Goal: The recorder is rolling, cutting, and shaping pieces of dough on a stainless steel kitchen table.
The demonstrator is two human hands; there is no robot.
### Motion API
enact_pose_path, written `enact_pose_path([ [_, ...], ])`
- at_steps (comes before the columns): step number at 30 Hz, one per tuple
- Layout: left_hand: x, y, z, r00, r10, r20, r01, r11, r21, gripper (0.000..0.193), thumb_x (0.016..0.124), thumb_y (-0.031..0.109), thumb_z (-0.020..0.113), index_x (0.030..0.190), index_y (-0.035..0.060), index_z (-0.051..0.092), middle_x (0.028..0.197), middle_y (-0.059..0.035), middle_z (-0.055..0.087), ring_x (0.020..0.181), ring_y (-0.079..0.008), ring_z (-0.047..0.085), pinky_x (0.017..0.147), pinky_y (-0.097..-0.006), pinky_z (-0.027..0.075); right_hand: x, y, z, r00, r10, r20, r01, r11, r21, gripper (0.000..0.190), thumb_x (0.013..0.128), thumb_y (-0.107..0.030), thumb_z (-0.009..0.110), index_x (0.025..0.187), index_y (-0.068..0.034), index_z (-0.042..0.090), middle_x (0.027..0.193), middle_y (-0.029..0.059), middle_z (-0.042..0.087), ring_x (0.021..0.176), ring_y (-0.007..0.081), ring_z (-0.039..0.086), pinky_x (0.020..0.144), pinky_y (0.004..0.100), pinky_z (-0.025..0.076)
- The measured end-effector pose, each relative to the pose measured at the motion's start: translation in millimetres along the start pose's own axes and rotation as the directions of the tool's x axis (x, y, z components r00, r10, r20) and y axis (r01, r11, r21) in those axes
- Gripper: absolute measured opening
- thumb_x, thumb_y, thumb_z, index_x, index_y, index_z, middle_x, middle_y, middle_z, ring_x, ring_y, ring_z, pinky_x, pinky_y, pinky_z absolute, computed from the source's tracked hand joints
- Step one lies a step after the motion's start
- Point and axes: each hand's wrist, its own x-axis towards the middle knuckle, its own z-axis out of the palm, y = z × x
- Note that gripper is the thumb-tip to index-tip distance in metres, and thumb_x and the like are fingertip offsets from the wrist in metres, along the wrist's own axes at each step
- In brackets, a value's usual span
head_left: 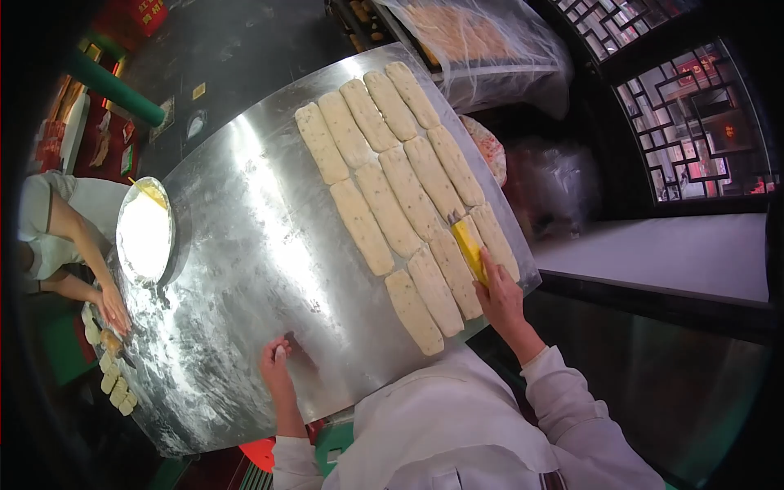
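Observation:
My right hand (503,300) grips a yellow-handled tool (470,250); its short dark tip points away from me over the dough, and the tool's exact kind cannot be told. Beneath and around it, long flat strips of speckled dough (404,187) lie in close rows on the metal worktop (257,263). The strip nearest me (414,313) lies left of my right hand. My left hand (275,358) hovers at or just above the worktop, left of the dough, fingers curled; whether anything small is between them cannot be told.
At the left, a co-worker's hands (115,309) rest near the floury edge, beside a bowl of white flour (144,233) and small dough pieces (116,383). A plastic-covered tray (471,37) stands beyond the far edge. A lattice window (698,122) is at the right.

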Motion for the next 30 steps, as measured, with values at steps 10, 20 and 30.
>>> enact_pose_path([
  [10, -152.6, -34.1, -29.0, 0.979, -0.13, -0.16, 0.147, 0.985, 0.096, 0.027, 0.096, 0.006, 0.053, 0.12, -0.0028, 0.064, 0.101, -0.0105, 0.069, 0.088, -0.0156, 0.065, 0.083, -0.0292, 0.052, 27.4, 61.0, 74.3, 0.97, -0.156, -0.185, 0.153, 0.988, -0.029, 0.068, 0.078, 0.001, 0.066, 0.143, -0.007, 0.047, 0.121, 0.0188, 0.055, 0.112, 0.0374, 0.054, 0.097, 0.0475, 0.044],
  [20, -200.3, -68.8, -44.3, 0.946, -0.061, -0.318, 0.097, 0.99, 0.098, 0.029, 0.093, 0.012, 0.061, 0.121, 0.0035, 0.066, 0.101, -0.0078, 0.071, 0.09, -0.0134, 0.067, 0.085, -0.0278, 0.052, -2.9, 4.7, 81.8, 0.882, -0.47, -0.046, 0.472, 0.875, 0.108, 0.051, 0.082, 0.002, 0.064, 0.132, -0.005, 0.053, 0.13, 0.0218, 0.052, 0.125, 0.0406, 0.047, 0.105, 0.0515, 0.038],
  [30, -188.9, -121.6, -225.4, 0.8, -0.23, -0.554, -0.015, 0.915, -0.403, 0.029, 0.101, 0.017, 0.056, 0.125, 0.001, 0.059, 0.11, -0.008, 0.067, 0.097, -0.0153, 0.065, 0.086, -0.0288, 0.051, 7.3, -193.2, 137.0, 0.733, -0.68, -0.026, 0.661, 0.702, 0.267, 0.034, 0.089, -0.003, 0.063, 0.123, -0.002, 0.06, 0.12, 0.0219, 0.058, 0.114, 0.0389, 0.054, 0.095, 0.0469, 0.046],
])
